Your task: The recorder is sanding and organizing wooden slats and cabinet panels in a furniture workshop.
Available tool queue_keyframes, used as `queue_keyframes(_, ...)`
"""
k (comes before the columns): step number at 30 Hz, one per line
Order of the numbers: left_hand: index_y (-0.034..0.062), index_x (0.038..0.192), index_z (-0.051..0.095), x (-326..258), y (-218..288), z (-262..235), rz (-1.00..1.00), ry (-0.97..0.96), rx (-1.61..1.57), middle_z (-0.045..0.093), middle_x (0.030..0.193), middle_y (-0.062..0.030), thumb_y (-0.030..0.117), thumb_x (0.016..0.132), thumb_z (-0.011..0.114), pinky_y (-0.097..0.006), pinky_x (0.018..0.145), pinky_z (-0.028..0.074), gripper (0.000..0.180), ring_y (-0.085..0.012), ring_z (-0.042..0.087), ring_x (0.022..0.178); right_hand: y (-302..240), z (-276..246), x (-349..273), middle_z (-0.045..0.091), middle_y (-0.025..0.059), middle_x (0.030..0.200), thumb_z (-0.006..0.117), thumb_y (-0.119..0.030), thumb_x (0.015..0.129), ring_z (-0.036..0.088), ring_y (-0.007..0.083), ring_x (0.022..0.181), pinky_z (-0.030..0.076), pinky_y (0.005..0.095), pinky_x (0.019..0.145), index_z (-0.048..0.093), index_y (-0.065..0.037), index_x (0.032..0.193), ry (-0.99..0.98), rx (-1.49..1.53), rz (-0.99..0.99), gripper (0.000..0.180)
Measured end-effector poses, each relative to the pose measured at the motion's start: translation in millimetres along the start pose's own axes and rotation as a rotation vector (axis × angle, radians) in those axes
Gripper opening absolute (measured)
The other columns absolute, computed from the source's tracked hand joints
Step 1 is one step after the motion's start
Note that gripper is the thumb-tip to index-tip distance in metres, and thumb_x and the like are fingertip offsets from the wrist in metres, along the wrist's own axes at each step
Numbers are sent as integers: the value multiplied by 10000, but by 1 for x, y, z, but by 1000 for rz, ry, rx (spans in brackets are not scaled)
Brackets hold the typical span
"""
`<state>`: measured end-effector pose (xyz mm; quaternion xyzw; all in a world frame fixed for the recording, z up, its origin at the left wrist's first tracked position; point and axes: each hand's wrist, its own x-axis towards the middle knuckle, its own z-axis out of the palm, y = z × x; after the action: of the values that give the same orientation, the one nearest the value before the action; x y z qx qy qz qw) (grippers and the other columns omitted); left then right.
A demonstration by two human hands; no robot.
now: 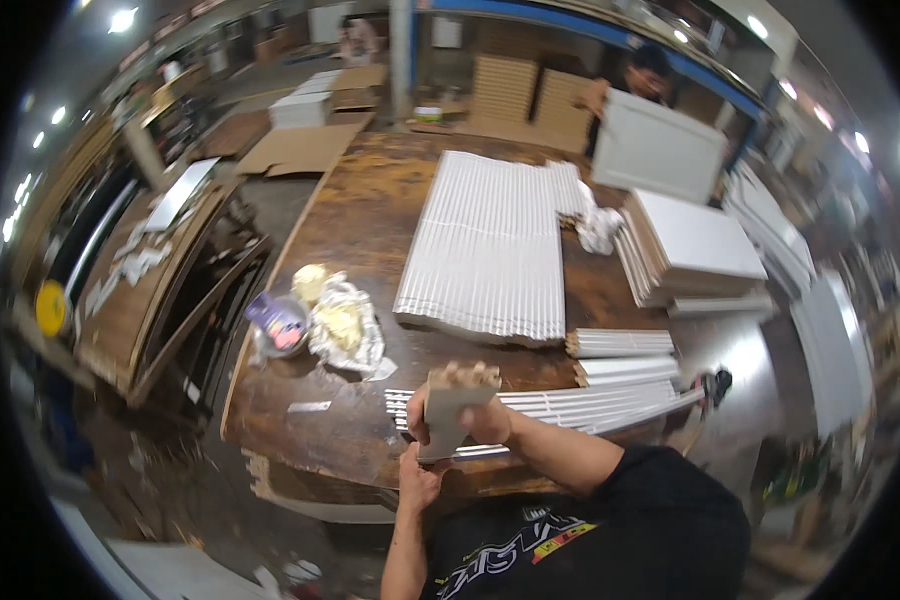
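A short bundle of strips with a pale grey face (444, 412) and rough brown ends is tilted up over the table's near edge. My right hand (487, 420) is closed round its upper part, from the right. Lower down, my left hand (420, 478) is closed at the bundle's bottom end; its fingers are partly hidden. Long white strips (580, 405) lie on the table just beyond and to the right of my hands. Two shorter white bundles (625, 344) rest behind them.
A large stack of white strips (482, 245) covers the brown table's (370, 195) middle. Crumpled foil with yellowish food (342, 325) and a plastic bowl (288, 338) sit left. White panels (700, 240) are piled right. Across the table, a person holds a white panel (660, 145).
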<state>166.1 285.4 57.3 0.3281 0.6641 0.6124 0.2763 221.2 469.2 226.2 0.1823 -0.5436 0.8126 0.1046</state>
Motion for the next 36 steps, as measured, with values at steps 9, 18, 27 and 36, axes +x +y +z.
queue_keyframes(9, 36, 1203, 606, -5, -62, -4, 411, -114, 756, 649, 1217, -112, 57, 915, 698, -346, 945, 511, 302, -187, 610, 1161, -49, 34, 11, 718, 141, 990, 705, -285, 889, 682, 234, 848, 561, 334, 758, 690, -10, 1037, 2, -529, -118, 312)
queue_keyframes(18, 82, 1333, 601, 13, -15, 23, -101, -121, 97, 633, 1228, -175, 56, 834, 715, -445, 1001, 480, 513, -350, 598, 1112, -59, 8, -12, 744, 179, 998, 709, -394, 847, 729, 285, 858, 582, 373, 786, 723, 17, 1043, -28, -500, -196, 456)
queue_keyframes(27, 56, 1053, 671, -4, -73, 37, 529, 65, 385, 687, 927, -120, 261, 862, 716, -433, 715, 489, 283, -312, 648, 853, -45, 43, -9, 749, 115, 958, 670, -290, 961, 669, 172, 860, 543, 325, 806, 728, 8, 1084, -75, -398, 110, 328)
queue_keyframes(36, 111, 1073, 654, -7, -26, 31, 127, -21, 505, 663, 1064, -158, 282, 861, 738, -491, 1049, 375, 286, -394, 558, 1150, -81, 24, -34, 752, 194, 970, 624, -463, 940, 736, 305, 858, 584, 442, 842, 728, 20, 1038, -9, -649, -127, 504)
